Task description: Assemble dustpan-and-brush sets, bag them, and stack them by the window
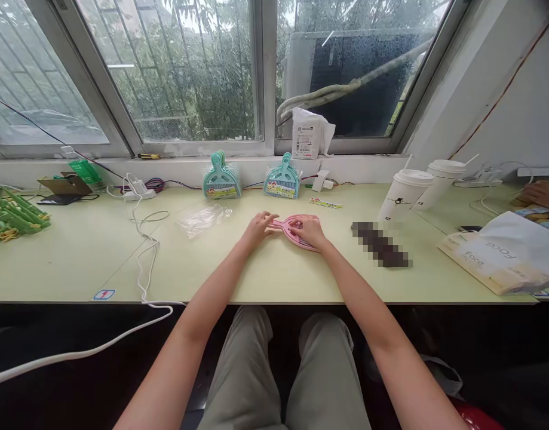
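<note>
Dustpan [293,236] in pink, handle [280,225] pinched in left hand [257,230], body beneath right hand [309,232], its grip unclear

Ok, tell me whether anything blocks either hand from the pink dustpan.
Nothing visible does: the left hand is at the narrow end of the pink dustpan, and the right hand rests on its wide part.

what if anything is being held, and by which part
The pink dustpan: left hand at the handle end, right hand on the broad end; how firm either grip is cannot be told.
</note>
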Demonstrator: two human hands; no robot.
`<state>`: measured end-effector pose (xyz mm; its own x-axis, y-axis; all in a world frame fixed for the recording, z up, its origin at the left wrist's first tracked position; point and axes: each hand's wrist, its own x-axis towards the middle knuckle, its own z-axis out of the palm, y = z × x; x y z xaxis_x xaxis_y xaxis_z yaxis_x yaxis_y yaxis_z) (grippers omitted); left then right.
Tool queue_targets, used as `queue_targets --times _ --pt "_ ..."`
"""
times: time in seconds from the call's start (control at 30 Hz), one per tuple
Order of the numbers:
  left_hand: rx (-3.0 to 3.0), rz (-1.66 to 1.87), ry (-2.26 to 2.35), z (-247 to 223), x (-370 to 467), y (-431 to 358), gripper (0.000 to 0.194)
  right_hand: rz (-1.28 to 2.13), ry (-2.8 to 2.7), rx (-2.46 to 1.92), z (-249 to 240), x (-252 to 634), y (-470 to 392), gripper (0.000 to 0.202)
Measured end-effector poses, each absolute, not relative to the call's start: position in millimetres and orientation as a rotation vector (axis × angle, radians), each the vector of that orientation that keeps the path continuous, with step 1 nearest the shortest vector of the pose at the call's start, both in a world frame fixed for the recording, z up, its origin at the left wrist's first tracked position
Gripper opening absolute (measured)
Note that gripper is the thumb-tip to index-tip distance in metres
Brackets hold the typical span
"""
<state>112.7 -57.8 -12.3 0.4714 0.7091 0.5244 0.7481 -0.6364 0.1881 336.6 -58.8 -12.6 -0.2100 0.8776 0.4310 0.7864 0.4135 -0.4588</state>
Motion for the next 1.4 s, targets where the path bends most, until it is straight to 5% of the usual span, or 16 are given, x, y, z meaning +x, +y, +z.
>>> queue_targets --times 0.1,0.27,0.8,1.4 --pt "-2.580 -0.659 -1.198 -7.7 114.7 -61.4 0.028 0.217 -2.030 -1.393 -13.8 336.2 -56.9 0.012" --pt "-2.672 -0.480 -1.071 -9.1 120.6 -58.8 0.040 0.257 -2.034 -1.374 -15.9 335.6 -53.0 0.012" --pt "-2.565 -0.165 -1.294 7.1 144.1 -74.2 0.039 0.257 -2.076 -1.548 0.5 333.9 -56.4 0.013" --pt "-2.820 -0.629 -1.436 4.8 141.8 -64.6 0.022 0.208 -2.179 -1.631 8.4 333.9 -52.0 0.014"
